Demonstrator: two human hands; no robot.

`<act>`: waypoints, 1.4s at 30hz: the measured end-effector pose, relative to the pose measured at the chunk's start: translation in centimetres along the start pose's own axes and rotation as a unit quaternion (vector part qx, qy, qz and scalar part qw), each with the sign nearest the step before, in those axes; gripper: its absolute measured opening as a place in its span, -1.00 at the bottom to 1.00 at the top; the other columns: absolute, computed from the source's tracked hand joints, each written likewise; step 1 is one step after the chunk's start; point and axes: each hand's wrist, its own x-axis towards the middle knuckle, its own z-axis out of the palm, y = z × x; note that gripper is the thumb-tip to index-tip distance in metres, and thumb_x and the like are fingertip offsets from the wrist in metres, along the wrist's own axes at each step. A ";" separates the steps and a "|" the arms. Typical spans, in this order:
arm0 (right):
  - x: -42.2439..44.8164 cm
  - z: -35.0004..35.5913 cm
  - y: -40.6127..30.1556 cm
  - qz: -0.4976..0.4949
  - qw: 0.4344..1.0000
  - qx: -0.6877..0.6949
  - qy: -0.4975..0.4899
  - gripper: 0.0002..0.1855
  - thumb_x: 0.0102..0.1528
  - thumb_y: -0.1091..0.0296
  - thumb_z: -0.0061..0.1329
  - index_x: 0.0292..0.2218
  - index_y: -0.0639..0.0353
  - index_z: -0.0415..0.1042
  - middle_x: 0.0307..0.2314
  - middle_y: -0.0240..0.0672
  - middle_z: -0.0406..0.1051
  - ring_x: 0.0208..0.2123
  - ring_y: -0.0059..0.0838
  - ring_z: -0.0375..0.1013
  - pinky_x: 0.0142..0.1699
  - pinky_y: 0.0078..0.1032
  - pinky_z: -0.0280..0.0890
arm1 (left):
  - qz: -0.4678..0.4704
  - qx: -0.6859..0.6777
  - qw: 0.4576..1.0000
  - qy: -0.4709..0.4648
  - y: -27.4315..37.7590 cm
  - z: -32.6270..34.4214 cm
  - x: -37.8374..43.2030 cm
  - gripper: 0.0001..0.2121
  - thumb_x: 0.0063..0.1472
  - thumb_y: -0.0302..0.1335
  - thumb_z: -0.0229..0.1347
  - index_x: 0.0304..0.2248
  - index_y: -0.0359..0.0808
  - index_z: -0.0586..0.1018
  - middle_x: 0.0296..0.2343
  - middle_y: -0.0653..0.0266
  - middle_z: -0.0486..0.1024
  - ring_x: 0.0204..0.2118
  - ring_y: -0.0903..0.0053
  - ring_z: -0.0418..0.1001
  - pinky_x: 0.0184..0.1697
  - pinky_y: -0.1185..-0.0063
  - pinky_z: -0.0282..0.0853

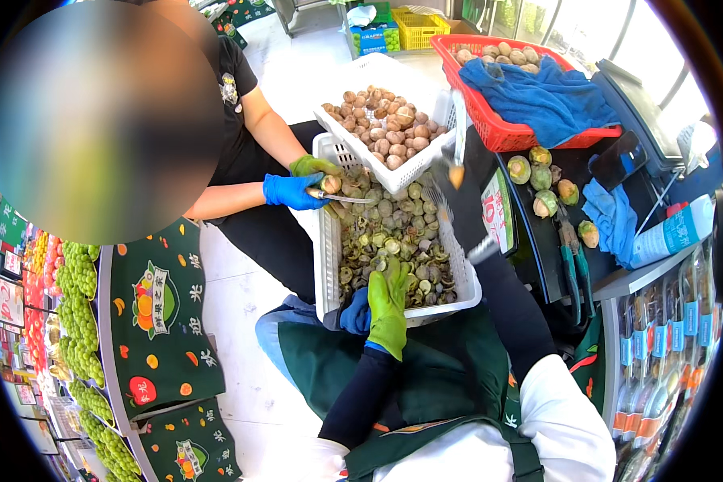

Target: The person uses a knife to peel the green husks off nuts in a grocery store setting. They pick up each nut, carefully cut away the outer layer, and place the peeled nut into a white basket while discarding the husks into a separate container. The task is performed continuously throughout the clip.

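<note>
My left hand (388, 307), in a green glove, reaches into the near end of a white plastic crate (471, 289). Its fingers stretch over green walnut husks (425, 265) and walnuts in husk, and no held object shows. A dark blue cloth (356, 312) lies beside that wrist at the rim. My right hand (467, 205), dark-gloved and motion-blurred, is by the crate's right side. It appears closed around a knife (457, 135) with a pale blade and wooden handle. A smaller white basket (419, 175) of brown in-shell walnuts (391, 129) rests tilted over the crate's far end.
Opposite, a person's gloved hands (292, 190) hold a walnut (331, 184) and a knife (349, 199). On the right are a red basket (488, 129), husked walnuts (541, 178), green-handled pruning shears (572, 259), a phone (619, 159) and a spray can (672, 232). Grapes (81, 313) line the left stand.
</note>
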 end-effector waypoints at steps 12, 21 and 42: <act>-9.4 -6.1 9.5 -0.033 0.932 -0.362 -0.007 -0.52 -0.02 0.45 0.03 -0.03 -0.09 0.35 -0.28 -0.26 0.40 -0.24 -0.14 0.42 -0.18 -0.30 0.35 | 0.066 0.612 0.774 0.149 2.1 -2.1 12.1 -0.30 0.24 -0.10 -0.13 0.26 -0.21 -0.07 0.23 0.08 -0.02 0.29 0.21 -0.11 0.30 0.41 -0.31; -8.5 -5.9 10.6 0.042 0.927 -0.370 -0.043 -0.46 -0.03 0.49 0.00 0.03 0.07 0.26 -0.15 -0.10 0.29 -0.08 -0.04 0.32 -0.04 -0.26 0.29 | 0.272 0.895 0.354 0.006 -2.2 -6.7 26.5 -0.43 0.22 -0.23 -0.14 0.20 -0.17 0.14 0.15 0.14 0.17 0.22 0.22 0.03 0.26 0.25 -0.16; -8.0 -6.4 9.6 0.075 0.908 -0.403 -0.084 -0.41 -0.08 0.46 0.07 0.02 0.14 0.25 -0.12 -0.10 0.25 -0.18 -0.09 0.40 -0.17 -0.29 0.38 | 0.125 0.580 0.801 0.076 -2.5 -2.1 25.6 -0.62 0.23 -0.37 0.06 -0.01 -0.40 0.41 -0.13 0.30 0.44 -0.11 0.60 0.34 -0.04 0.60 0.25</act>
